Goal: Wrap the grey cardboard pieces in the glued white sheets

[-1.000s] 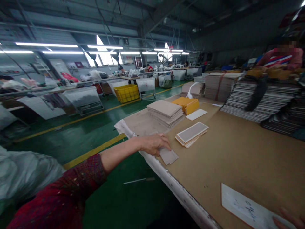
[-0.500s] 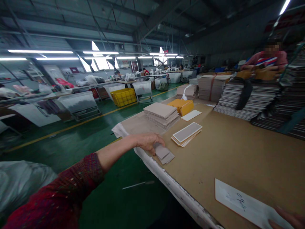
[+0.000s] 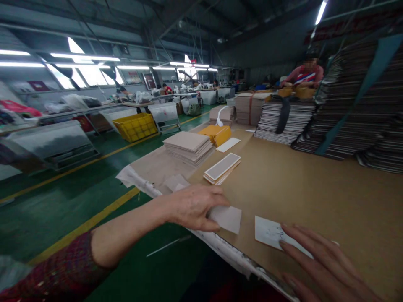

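L hand (image 3: 192, 207) pinches grey card (image 3: 227, 219) – long axis left-right; R hand (image 3: 321, 262) flat, open, on white sheet (image 3: 270, 233)

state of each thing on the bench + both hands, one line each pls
Left hand: gripping the grey card.
Grey card: flat at the table's near edge, pinched.
Right hand: open, fingers spread flat on the white sheet.
White sheet: flat, pressed down.
Framed cards: small fanned stack.
Grey boards: neat stack.

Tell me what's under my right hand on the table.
The right hand lies flat on a white sheet with dark writing. Only the sheet's left end shows; the rest is covered by the fingers. Brown tabletop lies beneath.
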The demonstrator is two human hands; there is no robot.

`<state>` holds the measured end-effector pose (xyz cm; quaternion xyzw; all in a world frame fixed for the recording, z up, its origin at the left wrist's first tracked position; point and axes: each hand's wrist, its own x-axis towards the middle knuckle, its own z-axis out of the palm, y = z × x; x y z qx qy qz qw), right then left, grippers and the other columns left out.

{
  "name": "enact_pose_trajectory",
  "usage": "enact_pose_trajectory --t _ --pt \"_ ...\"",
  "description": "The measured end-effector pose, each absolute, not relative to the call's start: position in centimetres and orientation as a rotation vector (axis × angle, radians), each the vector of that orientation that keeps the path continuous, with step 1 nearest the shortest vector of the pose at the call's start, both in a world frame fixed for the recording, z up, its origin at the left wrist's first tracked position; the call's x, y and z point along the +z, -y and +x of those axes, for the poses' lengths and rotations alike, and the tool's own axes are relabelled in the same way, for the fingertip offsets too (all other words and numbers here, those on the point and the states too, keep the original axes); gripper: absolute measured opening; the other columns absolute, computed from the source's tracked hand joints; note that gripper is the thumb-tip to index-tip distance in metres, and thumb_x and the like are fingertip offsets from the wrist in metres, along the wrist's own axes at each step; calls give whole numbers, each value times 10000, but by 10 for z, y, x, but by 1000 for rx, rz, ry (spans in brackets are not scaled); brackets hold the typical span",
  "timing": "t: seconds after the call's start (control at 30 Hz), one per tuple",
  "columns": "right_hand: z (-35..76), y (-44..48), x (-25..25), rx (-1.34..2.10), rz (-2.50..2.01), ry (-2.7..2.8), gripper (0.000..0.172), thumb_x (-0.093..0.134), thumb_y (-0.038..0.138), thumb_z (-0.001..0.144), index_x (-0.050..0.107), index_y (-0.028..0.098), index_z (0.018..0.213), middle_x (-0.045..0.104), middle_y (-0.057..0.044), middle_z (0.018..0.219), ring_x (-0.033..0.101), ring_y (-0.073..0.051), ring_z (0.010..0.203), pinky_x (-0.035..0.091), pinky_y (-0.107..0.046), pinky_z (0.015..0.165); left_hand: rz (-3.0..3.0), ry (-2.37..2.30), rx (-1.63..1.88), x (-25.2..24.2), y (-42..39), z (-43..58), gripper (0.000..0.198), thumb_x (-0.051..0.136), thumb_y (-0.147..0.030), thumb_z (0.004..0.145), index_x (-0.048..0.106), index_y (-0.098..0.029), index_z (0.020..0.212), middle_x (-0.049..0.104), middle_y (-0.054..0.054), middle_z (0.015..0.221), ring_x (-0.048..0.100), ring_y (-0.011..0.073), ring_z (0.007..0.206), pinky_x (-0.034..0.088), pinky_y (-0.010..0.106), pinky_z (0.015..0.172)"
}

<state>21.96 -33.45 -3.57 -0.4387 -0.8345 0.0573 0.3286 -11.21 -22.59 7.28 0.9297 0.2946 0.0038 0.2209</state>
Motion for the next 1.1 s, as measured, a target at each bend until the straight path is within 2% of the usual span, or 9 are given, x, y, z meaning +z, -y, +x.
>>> enact_pose_trajectory --t 0.07,0.2,0.37,0.47,0.53,0.63,0.8,0.97,1.1 --pt "188 335 -11 72 -1104 2288 668 581 452 917 330 388 1533 537 -50 1444 565 -369 1260 600 -560 917 2559 -729 33 71 237 -84 408 691 -372 832 619 -219 1204 642 71 1101 650 228 963 513 306 806" --pt "170 334 7 91 -1093 2329 651 530 410 969 275 323 1561 581 -96 1400 635 -328 1179 627 -491 876 2505 -660 106 64 247 -45 573 724 -414 808 539 -178 1296 668 96 1133 666 254 994 528 336 827" --pt "206 340 2 301 -1232 2160 457 575 398 943 541 402 1399 642 -21 1326 661 -295 1141 628 -427 886 2415 -638 190 55 239 -41 686 760 -546 768 563 -153 1295 680 134 1159 654 279 1036 516 355 855" --pt "228 343 4 548 -1444 1965 312 619 489 902 702 422 1195 708 20 1208 711 -269 1033 636 -331 805 2264 -667 187 51 228 -50 487 727 -505 820 670 -175 1173 691 95 1098 653 226 981 499 298 806" --pt "236 345 6 739 -1559 1832 293 623 544 884 739 423 1124 740 35 1126 730 -243 969 618 -260 761 2086 -689 172 47 222 -55 374 681 -458 867 705 -194 1131 699 65 1073 650 187 940 489 266 782" --pt "241 345 9 897 -1609 1755 321 627 590 860 748 422 1105 742 34 1111 720 -232 992 575 -232 801 1794 -724 135 38 217 -56 420 678 -481 852 696 -208 1171 717 38 1023 641 165 889 491 257 769" --pt "246 346 6 789 -1614 1831 327 603 592 874 747 419 1111 722 15 1172 693 -252 1059 575 -268 820 1672 -685 102 30 220 -52 522 568 -612 894 660 -228 1235 703 42 1040 603 121 725 490 261 704" --pt "243 350 9 572 -1464 1973 325 624 532 880 718 427 1172 725 -2 1176 709 -262 1031 613 -304 800 1877 -618 233 28 233 -46 422 537 -504 950 662 -224 1239 644 64 1137 619 177 1007 475 295 902" --pt "239 356 8 445 -1318 2087 377 648 492 878 668 433 1251 728 1 1168 728 -237 984 623 -298 791 1937 -550 360 20 251 -36 444 619 -473 909 629 -231 1281 628 77 1168 614 204 1069 484 316 929"
